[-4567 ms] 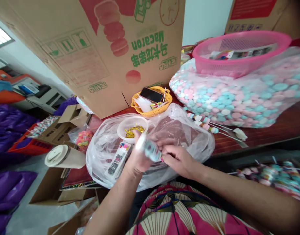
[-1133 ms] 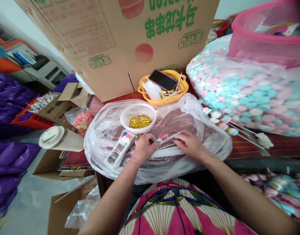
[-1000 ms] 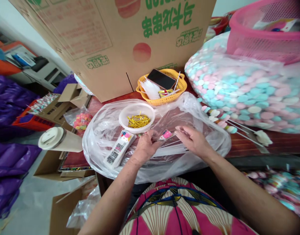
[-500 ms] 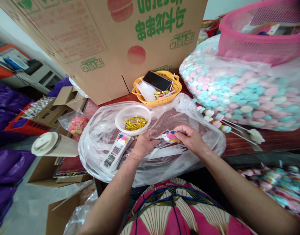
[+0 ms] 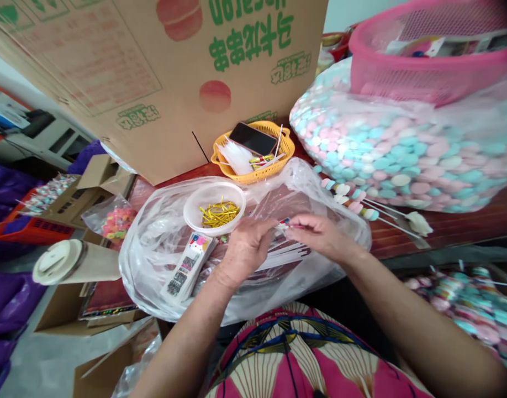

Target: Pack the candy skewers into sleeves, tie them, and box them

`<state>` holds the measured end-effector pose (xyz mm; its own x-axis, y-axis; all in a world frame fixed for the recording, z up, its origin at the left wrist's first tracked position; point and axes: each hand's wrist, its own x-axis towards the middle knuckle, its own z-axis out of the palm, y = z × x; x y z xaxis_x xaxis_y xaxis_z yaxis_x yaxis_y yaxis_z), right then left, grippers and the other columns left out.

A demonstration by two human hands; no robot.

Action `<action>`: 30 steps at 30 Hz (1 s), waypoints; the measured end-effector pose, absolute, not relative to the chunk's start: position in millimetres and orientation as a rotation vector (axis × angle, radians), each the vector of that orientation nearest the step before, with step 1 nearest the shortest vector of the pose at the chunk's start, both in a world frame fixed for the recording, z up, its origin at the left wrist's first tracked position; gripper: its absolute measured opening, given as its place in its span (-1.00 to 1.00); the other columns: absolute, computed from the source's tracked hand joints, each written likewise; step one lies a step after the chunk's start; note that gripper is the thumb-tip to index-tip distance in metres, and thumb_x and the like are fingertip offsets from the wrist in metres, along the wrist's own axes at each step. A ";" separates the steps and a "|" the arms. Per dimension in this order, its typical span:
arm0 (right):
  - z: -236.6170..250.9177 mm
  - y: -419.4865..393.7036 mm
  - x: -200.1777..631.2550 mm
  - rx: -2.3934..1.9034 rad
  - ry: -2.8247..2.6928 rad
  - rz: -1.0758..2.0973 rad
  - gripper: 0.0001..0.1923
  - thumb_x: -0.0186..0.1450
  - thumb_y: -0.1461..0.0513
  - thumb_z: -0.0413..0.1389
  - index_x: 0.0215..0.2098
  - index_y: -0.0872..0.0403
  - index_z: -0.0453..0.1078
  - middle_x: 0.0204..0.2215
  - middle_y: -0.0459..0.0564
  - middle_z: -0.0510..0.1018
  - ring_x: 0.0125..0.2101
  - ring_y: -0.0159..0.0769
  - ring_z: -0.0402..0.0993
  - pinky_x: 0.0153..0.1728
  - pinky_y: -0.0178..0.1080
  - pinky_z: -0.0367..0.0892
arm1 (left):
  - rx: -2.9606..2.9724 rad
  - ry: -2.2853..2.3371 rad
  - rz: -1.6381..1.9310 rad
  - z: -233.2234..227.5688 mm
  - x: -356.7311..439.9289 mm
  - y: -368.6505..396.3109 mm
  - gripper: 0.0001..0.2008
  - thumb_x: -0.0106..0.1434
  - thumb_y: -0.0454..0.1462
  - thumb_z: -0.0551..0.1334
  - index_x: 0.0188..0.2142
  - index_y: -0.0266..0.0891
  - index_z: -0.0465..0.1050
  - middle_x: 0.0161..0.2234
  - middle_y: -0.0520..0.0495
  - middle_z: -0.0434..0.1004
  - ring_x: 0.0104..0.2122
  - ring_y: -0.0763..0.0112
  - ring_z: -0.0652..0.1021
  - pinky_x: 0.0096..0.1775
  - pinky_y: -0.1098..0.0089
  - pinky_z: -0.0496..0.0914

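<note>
My left hand (image 5: 245, 249) and my right hand (image 5: 320, 236) meet over a stack of flat clear packaging bags (image 5: 287, 255) lying on a big crumpled plastic sheet (image 5: 162, 232). Together they pinch the printed pink-and-blue top of one small bag (image 5: 285, 223), thumbs and fingers closed on it. A white bowl of gold twist ties (image 5: 214, 209) sits just behind my left hand. A pile of printed label cards (image 5: 186, 266) lies to its left. Candy skewers (image 5: 361, 207) lie to the right of my right hand.
A yellow basket (image 5: 253, 159) with a phone stands behind the bowl, in front of a large cardboard box (image 5: 166, 72). A huge bag of pink and blue candies (image 5: 398, 149) fills the right, with a pink basket (image 5: 427, 61) on top. Wrapped skewers (image 5: 464, 293) lie low right.
A few seconds ago both hands held a wrapped candy skewer. Since then they went to the stack of bags, lifted one by its printed top, and now pinch its edge between them.
</note>
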<state>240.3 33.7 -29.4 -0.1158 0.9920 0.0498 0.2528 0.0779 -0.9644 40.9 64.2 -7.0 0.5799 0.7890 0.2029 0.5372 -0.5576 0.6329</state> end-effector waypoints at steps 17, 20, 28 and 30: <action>-22.7 1.5 243.5 -1.202 -1.431 1.048 -0.79 0.23 0.14 0.09 -0.49 0.09 0.39 -0.58 -0.13 0.39 -0.52 -0.41 0.26 -0.45 -0.33 0.21 | 2.168 1.050 0.342 5.5 57.6 48.4 -0.89 0.16 -0.25 0.22 -0.33 -0.20 0.51 -0.31 -0.06 0.56 -0.25 0.27 0.52 -0.12 0.27 0.36; -24.1 -2.4 236.9 -1.244 -1.387 0.929 -0.81 0.26 0.17 0.04 -0.46 0.07 0.35 -0.56 -0.13 0.39 -0.52 -0.41 0.26 -0.47 -0.34 0.19 | 2.068 1.214 0.561 -0.8 66.9 37.1 -0.66 0.06 -0.24 0.30 -0.13 -0.21 0.46 -0.16 -0.12 0.56 -0.16 0.19 0.52 -0.06 0.20 0.36; -27.3 -8.6 244.5 -1.305 -1.437 0.693 -0.66 0.31 0.15 0.00 -0.61 0.04 0.13 -0.66 -0.19 0.18 -0.60 -0.45 0.12 -0.54 -0.34 0.08 | 1.674 1.072 0.545 -12.1 71.1 29.7 -0.78 0.12 -0.17 0.29 -0.28 -0.24 0.48 -0.30 -0.08 0.55 -0.27 0.31 0.49 -0.19 0.35 0.37; -22.6 -8.0 249.8 -1.296 -1.513 0.627 -0.62 0.30 0.17 0.00 -0.64 0.04 0.06 -0.68 -0.20 0.13 -0.61 -0.46 0.09 -0.55 -0.33 0.04 | 1.810 1.033 0.434 2.6 60.6 41.4 -0.81 0.14 -0.15 0.27 -0.35 -0.23 0.50 -0.35 -0.04 0.54 -0.32 0.34 0.47 -0.24 0.38 0.35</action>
